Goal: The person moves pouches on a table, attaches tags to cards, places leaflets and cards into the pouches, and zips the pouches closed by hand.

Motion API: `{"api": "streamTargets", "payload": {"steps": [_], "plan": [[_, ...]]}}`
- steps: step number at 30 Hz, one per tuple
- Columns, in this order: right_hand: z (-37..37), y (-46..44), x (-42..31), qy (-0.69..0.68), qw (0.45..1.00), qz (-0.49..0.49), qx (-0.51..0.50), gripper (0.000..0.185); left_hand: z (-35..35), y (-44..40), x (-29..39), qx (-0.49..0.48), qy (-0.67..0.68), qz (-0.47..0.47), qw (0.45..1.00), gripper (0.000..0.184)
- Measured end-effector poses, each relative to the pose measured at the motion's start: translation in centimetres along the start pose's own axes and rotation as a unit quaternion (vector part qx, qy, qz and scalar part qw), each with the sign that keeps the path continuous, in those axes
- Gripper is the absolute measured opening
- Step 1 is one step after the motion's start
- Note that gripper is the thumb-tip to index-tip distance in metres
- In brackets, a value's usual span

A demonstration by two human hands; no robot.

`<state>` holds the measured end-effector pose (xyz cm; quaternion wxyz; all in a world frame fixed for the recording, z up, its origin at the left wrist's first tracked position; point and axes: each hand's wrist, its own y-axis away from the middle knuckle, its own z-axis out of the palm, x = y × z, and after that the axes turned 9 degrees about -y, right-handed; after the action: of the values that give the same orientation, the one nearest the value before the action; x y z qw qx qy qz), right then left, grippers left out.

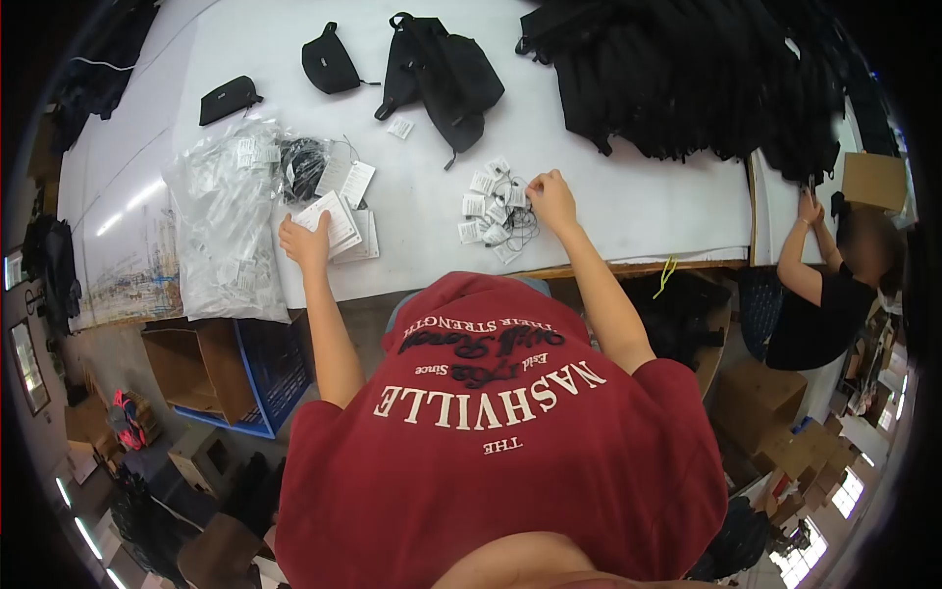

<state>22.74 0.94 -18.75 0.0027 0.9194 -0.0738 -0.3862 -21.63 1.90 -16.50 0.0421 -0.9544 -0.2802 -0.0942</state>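
On a white bench (417, 196), a person's left hand (308, 243) is holding white cards (340, 224) beside a plastic bag (221, 221); the right hand (553, 203) is reaching to piled corded tags (497, 212); whether its grip is holding one, I cannot tell.

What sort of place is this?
Probably a bag workshop's finishing or packing area: a heap of black fabric items with straps covers part of a long white worktable, small white printed tags with dark strings lie there, and a brown cardboard box stands nearby.
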Motion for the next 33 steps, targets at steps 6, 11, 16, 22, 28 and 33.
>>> {"api": "streamTargets", "payload": {"steps": [6, 11, 16, 22, 28, 33], "plan": [[0.2, 0.0, -2.7, -0.027, 0.997, 0.014, 0.064, 0.013, -1.4, 0.9, -1.9, -0.189, 0.132, 0.001, 0.973, 0.083], [0.4, -0.6, -4.9, -0.142, 0.983, 0.053, 0.100, 0.015, -0.2, 2.0, -2.5, -0.061, 0.113, 0.048, 0.991, 0.076], [-3.2, 0.7, -5.1, -0.379, 0.915, 0.084, 0.114, 0.017, -1.1, 3.3, -1.2, 0.103, 0.044, 0.106, 0.988, 0.064], [-5.3, 4.5, 0.7, -0.323, 0.901, 0.238, 0.163, 0.021, -2.4, 2.6, -0.7, 0.090, 0.124, 0.128, 0.980, 0.043], [-7.4, 7.8, -2.1, -0.501, 0.832, 0.191, 0.144, 0.022, -6.7, 1.5, 0.6, -0.144, 0.416, 0.050, 0.897, 0.040], [-9.7, 8.0, -8.1, -0.542, 0.832, 0.080, 0.092, 0.020, -9.1, 2.6, 2.9, -0.238, 0.503, 0.045, 0.830, 0.042]]}}
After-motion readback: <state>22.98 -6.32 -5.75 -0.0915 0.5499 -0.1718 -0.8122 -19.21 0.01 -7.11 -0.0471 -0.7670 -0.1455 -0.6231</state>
